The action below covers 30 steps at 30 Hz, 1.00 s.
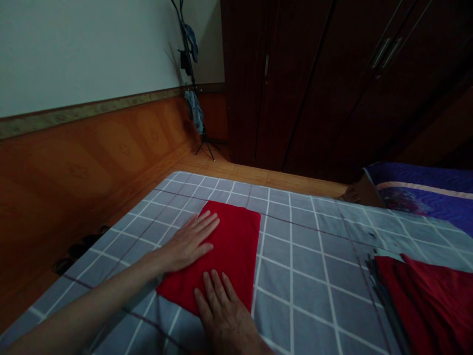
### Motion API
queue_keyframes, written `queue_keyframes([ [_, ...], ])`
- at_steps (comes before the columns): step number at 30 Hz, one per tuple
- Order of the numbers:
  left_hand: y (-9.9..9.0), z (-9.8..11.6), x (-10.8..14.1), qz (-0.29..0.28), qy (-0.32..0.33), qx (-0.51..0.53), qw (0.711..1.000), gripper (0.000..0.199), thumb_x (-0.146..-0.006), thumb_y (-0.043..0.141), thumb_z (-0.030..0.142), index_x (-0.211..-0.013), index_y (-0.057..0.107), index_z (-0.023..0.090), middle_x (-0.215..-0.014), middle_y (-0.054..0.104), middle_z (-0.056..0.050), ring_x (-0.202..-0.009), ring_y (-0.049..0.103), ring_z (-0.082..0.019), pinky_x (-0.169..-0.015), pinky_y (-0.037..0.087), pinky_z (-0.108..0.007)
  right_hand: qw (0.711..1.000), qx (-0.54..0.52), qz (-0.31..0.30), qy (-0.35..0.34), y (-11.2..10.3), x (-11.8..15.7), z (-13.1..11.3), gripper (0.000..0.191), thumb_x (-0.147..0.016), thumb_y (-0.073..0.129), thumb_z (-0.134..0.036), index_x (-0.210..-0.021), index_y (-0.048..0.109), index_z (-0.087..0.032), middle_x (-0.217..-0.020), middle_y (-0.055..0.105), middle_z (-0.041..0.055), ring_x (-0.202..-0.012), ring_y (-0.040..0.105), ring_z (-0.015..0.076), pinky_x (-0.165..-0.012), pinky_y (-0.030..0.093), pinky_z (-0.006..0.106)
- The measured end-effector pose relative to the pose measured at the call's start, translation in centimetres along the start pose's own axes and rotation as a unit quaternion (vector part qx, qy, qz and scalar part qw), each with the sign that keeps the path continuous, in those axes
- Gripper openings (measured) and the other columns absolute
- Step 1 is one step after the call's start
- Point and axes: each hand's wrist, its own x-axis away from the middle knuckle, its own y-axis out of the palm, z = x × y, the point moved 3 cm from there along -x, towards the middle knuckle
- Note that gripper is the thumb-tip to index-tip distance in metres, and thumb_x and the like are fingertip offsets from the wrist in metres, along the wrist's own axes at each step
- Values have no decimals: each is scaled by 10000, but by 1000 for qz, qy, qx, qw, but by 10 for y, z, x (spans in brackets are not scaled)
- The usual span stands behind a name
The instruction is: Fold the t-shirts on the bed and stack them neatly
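Observation:
A folded red cloth [236,241] lies flat in a rough rectangle on the grey checked sheet [295,281]. Across its left edge rests my left hand [190,244], palm down with the fingers stretched out. My right hand [225,310] lies flat on the cloth's near part, fingers extended and slightly spread. Both hands touch the cloth's top, and neither grips it. Whether the cloth is a garment or a plain piece of fabric, I cannot tell.
A pile of red and dark cloths [424,301] lies at the right. Beyond the sheet's far edge stand a dark wardrobe [281,98] and a coat stand [190,69] with things hung on it. Purple bedding [424,187] is at the far right; dark shoes [79,249] sit by the left wall.

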Motion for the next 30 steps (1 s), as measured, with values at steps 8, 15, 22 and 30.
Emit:
queue_keyframes([
  [8,3,-17,38,58,-149,-74,984,597,-967,320,420,-1480,210,136,-1513,283,-152,-1409,207,-285,-1121,204,-522,999,-32,-4,16,1,1,-1,854,-843,494,-615,-1471,241,-95,-1508,98,211,-1394,101,371,-1124,185,546],
  [15,22,70,64,40,-24,-57,997,686,-956,368,423,-1499,26,178,-1547,199,-94,-1421,174,-250,-1137,212,-459,993,-101,-26,48,-10,-2,-9,811,-853,472,-615,-1443,311,-82,-1520,142,186,-1407,23,321,-1155,81,519],
  [22,37,47,82,95,-112,-119,982,762,-930,387,495,-1500,24,144,-1535,214,-158,-1414,187,-293,-1110,231,-505,984,-134,-80,90,-46,17,0,816,-853,478,-611,-1474,243,-135,-1535,92,146,-1414,51,301,-1154,128,493],
  [30,41,113,70,219,-202,-125,946,902,-882,435,534,-1482,-3,22,-1509,207,-259,-1411,123,-375,-1083,247,-535,987,-47,29,148,-90,-4,24,627,-950,318,-520,-1446,329,-137,-1535,194,127,-1415,153,273,-1145,170,490],
])
